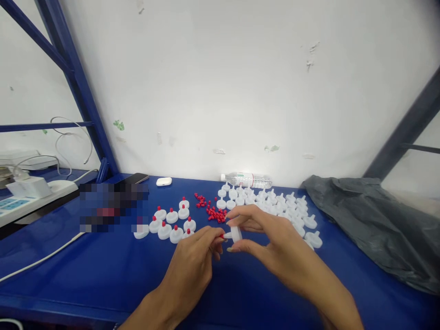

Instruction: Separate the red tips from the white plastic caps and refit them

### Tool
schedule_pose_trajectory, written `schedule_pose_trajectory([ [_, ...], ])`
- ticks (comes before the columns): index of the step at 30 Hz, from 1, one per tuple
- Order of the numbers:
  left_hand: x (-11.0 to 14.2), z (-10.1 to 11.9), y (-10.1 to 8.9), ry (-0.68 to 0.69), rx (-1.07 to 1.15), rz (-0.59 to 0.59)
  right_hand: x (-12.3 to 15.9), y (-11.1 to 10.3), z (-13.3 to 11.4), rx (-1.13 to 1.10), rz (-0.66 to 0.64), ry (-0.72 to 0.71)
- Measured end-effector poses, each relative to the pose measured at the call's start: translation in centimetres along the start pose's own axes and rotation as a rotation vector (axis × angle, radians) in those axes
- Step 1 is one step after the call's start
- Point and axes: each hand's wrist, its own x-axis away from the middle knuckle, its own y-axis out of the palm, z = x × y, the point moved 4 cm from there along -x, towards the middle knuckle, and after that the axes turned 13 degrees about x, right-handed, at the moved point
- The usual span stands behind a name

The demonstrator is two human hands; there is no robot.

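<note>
Red cap (222, 236): mostly covered by the left hand (195, 256); how far it sits on the nozzle (228, 235) cannot be told.
Forearms (151, 308): both cut off by the bottom edge.
Uncapped lids (290, 211): some hidden behind the right hand (271, 233).
Nearest capped lid (187, 235): partly behind the left hand.
Leftmost lid (141, 235): top lost in the pixelated patch (117, 204).
Smartphone (139, 178): partly lost there too.
Bottle label (244, 179): print too small to read.
Power strip (51, 198): cut off by the left edge.

A blue bench (120, 266) and batched white caps (271, 200) suggest a workshop.
</note>
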Motion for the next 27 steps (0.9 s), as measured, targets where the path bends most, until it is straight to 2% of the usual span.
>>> schedule_pose_trajectory([
  [4,0.0,0.1,0.1,-0.077,0.030,-0.024,0.0,0.3,0.1,0.017,0.010,-0.018],
  [10,-0.2,0.7,-0.1,-0.163,0.033,0.000,-0.2,0.1,-0.8,0.020,0.021,-0.090],
  [15,-0.4,0.9,-0.1,-0.279,0.056,-0.050,-0.2,-0.1,-1.2,0.053,0.013,-0.112],
  [18,-0.6,0.6,0.0,-0.351,0.037,-0.103,-0.2,-0.1,-1.2,0.115,-0.013,-0.099],
  [23,-1.0,0.1,-0.5,-0.327,0.020,-0.074,-0.1,-0.3,-0.3,0.278,-0.076,-0.034],
  [27,-1.3,-0.2,-1.6,-0.350,-0.129,-0.073,0.5,-1.9,1.2,0.390,0.007,0.043],
])
